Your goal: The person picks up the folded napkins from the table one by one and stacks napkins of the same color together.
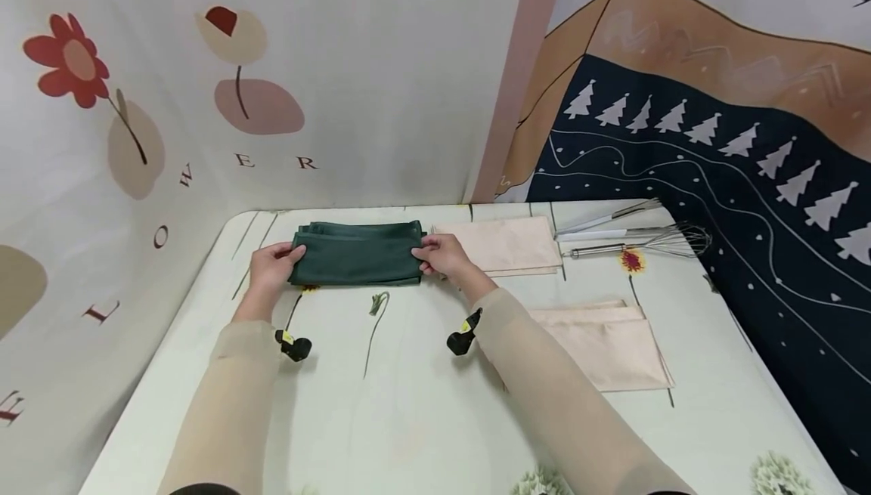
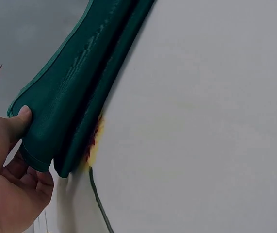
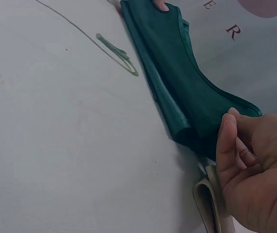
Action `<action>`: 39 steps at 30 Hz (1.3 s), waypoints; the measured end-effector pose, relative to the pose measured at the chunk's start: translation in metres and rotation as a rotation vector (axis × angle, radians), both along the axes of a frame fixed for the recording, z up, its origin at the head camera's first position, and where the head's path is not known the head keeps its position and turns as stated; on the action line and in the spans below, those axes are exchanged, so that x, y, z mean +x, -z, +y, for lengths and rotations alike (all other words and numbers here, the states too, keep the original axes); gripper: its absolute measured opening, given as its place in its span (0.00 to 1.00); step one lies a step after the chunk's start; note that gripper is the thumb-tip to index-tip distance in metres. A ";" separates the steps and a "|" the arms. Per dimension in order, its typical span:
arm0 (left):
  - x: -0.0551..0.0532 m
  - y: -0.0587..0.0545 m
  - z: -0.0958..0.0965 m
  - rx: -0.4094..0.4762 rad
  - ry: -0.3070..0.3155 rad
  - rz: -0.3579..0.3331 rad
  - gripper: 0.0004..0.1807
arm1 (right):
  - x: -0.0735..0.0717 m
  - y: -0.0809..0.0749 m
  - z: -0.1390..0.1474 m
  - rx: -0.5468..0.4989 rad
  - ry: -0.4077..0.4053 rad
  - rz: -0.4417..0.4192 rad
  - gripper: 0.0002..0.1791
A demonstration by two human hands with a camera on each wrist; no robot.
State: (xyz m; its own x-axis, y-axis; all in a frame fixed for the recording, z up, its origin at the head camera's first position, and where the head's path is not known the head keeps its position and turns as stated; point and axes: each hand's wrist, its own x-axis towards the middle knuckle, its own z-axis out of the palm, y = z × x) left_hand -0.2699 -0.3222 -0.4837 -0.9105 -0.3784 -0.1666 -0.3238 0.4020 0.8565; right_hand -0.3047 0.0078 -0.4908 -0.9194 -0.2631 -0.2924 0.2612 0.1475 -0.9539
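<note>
A folded dark green cloth [image 1: 357, 255] lies near the back edge of the table, its layers stacked into a long rectangle. At its left end my left hand [image 1: 270, 270] pinches the upper layer, thumb on top and fingers underneath, as the left wrist view shows with the cloth [image 2: 75, 87]. My right hand [image 1: 445, 257] pinches the opposite end between thumb and fingers. In the right wrist view the held edge of the cloth [image 3: 177, 73] curves up toward that hand [image 3: 254, 160], above the lower folds.
A folded pale pink cloth [image 1: 500, 244] lies just right of the green one, and another pink cloth [image 1: 605, 348] sits nearer, partly behind my right sleeve. Several utensils, including a whisk [image 1: 640, 244], lie at the back right. The tablecloth [image 1: 401, 419] has printed flowers.
</note>
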 end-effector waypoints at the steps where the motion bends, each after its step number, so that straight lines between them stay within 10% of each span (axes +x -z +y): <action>1: -0.001 0.002 0.000 -0.002 0.000 0.002 0.27 | 0.000 0.000 0.000 0.003 0.002 -0.001 0.23; 39: -0.001 0.015 -0.011 0.026 0.040 -0.050 0.26 | 0.003 0.008 -0.007 0.115 0.052 0.035 0.18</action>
